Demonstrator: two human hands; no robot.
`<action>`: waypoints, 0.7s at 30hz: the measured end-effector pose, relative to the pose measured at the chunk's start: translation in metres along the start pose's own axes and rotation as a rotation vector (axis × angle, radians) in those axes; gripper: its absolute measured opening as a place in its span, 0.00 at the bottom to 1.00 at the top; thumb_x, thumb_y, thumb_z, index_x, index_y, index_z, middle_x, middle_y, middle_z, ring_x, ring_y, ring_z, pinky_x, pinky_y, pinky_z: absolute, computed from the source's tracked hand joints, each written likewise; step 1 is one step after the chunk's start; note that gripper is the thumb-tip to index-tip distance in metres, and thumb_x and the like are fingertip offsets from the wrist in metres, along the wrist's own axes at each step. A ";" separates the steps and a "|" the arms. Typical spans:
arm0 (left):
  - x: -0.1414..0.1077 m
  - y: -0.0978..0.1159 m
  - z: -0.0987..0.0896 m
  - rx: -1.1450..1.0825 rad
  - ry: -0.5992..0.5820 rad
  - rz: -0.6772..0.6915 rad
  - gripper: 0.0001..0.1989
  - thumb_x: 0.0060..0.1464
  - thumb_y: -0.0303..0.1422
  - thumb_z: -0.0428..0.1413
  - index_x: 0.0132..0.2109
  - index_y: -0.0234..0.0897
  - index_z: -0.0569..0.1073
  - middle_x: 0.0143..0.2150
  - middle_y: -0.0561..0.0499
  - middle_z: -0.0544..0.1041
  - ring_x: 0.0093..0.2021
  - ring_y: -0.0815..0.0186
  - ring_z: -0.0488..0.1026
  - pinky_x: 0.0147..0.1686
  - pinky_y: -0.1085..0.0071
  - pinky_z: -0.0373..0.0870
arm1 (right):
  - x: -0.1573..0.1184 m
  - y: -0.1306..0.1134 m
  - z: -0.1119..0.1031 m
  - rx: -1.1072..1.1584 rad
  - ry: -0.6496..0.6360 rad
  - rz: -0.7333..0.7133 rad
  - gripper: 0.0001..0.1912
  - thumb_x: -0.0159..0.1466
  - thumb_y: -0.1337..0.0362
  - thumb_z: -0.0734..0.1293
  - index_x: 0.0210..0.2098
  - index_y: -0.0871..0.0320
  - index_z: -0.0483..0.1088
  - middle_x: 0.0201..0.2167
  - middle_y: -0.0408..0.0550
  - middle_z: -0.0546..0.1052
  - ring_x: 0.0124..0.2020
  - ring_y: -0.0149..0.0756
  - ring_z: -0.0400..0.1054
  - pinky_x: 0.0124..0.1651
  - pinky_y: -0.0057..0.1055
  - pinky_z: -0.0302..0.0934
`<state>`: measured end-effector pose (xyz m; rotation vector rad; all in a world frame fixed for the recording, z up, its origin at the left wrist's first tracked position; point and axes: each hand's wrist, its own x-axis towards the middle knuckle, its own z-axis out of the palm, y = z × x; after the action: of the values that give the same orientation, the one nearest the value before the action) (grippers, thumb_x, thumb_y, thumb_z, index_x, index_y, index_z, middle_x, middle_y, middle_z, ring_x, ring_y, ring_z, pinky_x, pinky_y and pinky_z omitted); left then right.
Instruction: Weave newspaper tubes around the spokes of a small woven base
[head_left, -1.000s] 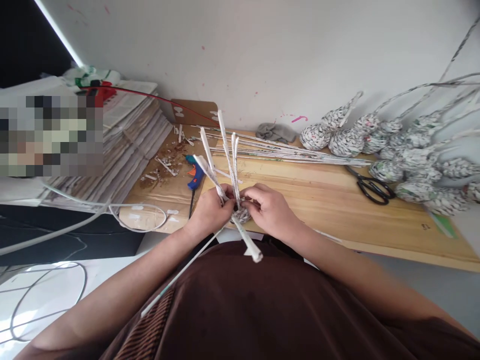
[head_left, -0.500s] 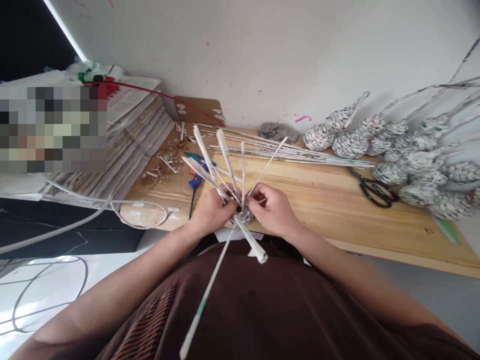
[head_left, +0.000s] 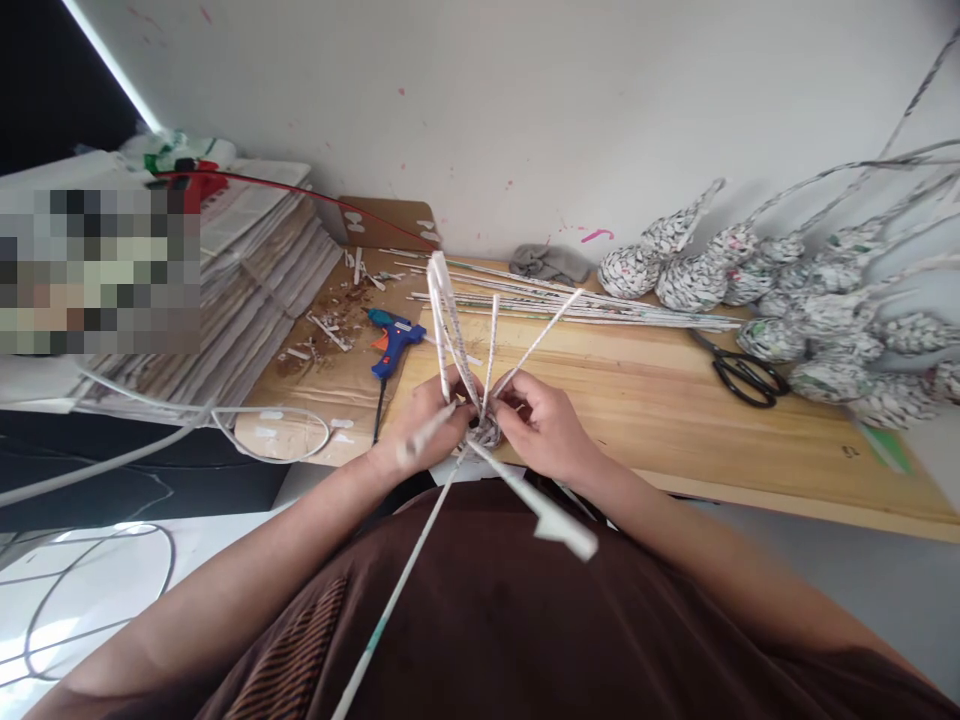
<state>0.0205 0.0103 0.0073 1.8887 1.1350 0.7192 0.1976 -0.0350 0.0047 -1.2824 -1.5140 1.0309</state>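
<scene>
Near the table's front edge, a small woven piece of rolled newspaper (head_left: 486, 432) sits between my hands, several paper tubes fanning out from it. My left hand (head_left: 437, 420) is closed around its left side, thumb and fingers pinching at the base of the tubes. On the right, my right hand (head_left: 541, 420) is closed too, its fingertips at the rim and the base of a slanting paper tube (head_left: 544, 335). One long tube (head_left: 401, 590) and a thicker, blurred one (head_left: 551, 515) stick out towards my body. The fingertips partly hide the weave.
A blue glue gun (head_left: 393, 345) lies on cardboard at left, beside paper scraps and a tied newspaper stack (head_left: 277, 260). Loose paper tubes (head_left: 600, 308) lie along the back. Black scissors (head_left: 746, 378) and several woven gourd shapes (head_left: 694, 283) are at right.
The left-hand tubes have shifted: one has swung down over my left hand, while others stand closer together. The front tubes have swung outwards. Both hands keep their hold.
</scene>
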 end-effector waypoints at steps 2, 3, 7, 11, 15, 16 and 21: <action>-0.001 0.002 0.001 0.023 -0.015 -0.011 0.09 0.51 0.30 0.55 0.41 0.37 0.75 0.36 0.51 0.79 0.39 0.62 0.77 0.43 0.66 0.73 | -0.002 -0.001 -0.005 -0.031 -0.027 -0.037 0.03 0.64 0.66 0.64 0.38 0.57 0.69 0.30 0.43 0.77 0.31 0.32 0.73 0.37 0.29 0.66; -0.002 0.003 0.001 0.021 -0.024 -0.026 0.10 0.52 0.30 0.56 0.42 0.38 0.75 0.36 0.51 0.80 0.39 0.62 0.77 0.43 0.66 0.73 | -0.002 -0.001 -0.008 -0.061 -0.048 -0.032 0.05 0.64 0.66 0.66 0.41 0.57 0.70 0.31 0.44 0.78 0.32 0.32 0.74 0.38 0.30 0.66; -0.002 0.006 0.000 -0.019 -0.051 -0.075 0.12 0.53 0.31 0.57 0.45 0.38 0.76 0.38 0.49 0.82 0.39 0.62 0.78 0.43 0.66 0.73 | 0.002 -0.003 -0.024 -0.323 -0.154 -0.005 0.06 0.63 0.68 0.68 0.41 0.56 0.73 0.31 0.44 0.80 0.32 0.34 0.74 0.37 0.31 0.64; -0.002 0.010 -0.002 -0.018 -0.058 -0.076 0.12 0.53 0.34 0.58 0.44 0.37 0.78 0.39 0.48 0.82 0.39 0.60 0.78 0.44 0.65 0.73 | 0.007 -0.006 -0.031 -0.647 -0.070 -0.247 0.06 0.64 0.71 0.67 0.41 0.57 0.74 0.35 0.48 0.81 0.38 0.40 0.72 0.43 0.36 0.61; -0.001 0.015 -0.004 0.093 -0.055 -0.090 0.07 0.53 0.33 0.57 0.38 0.38 0.78 0.34 0.50 0.82 0.37 0.61 0.77 0.42 0.66 0.72 | 0.005 -0.008 -0.027 -0.942 0.036 -0.565 0.08 0.70 0.68 0.63 0.38 0.57 0.74 0.36 0.50 0.81 0.49 0.45 0.67 0.54 0.44 0.52; -0.001 0.016 -0.004 0.103 -0.054 -0.112 0.07 0.53 0.33 0.57 0.37 0.38 0.78 0.32 0.51 0.81 0.36 0.61 0.77 0.40 0.67 0.71 | 0.003 -0.008 -0.026 -0.980 0.067 -0.614 0.10 0.71 0.68 0.61 0.38 0.56 0.74 0.38 0.49 0.81 0.51 0.45 0.66 0.55 0.44 0.50; -0.002 0.014 -0.003 0.049 -0.041 -0.100 0.07 0.52 0.35 0.57 0.36 0.36 0.78 0.32 0.50 0.81 0.35 0.62 0.77 0.38 0.68 0.72 | -0.008 -0.008 -0.018 -0.981 0.117 -0.575 0.09 0.69 0.68 0.62 0.40 0.57 0.75 0.36 0.50 0.80 0.41 0.43 0.68 0.45 0.41 0.56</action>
<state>0.0233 0.0060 0.0207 1.8639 1.2213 0.5992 0.2131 -0.0431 0.0163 -1.3283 -2.2060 -0.2187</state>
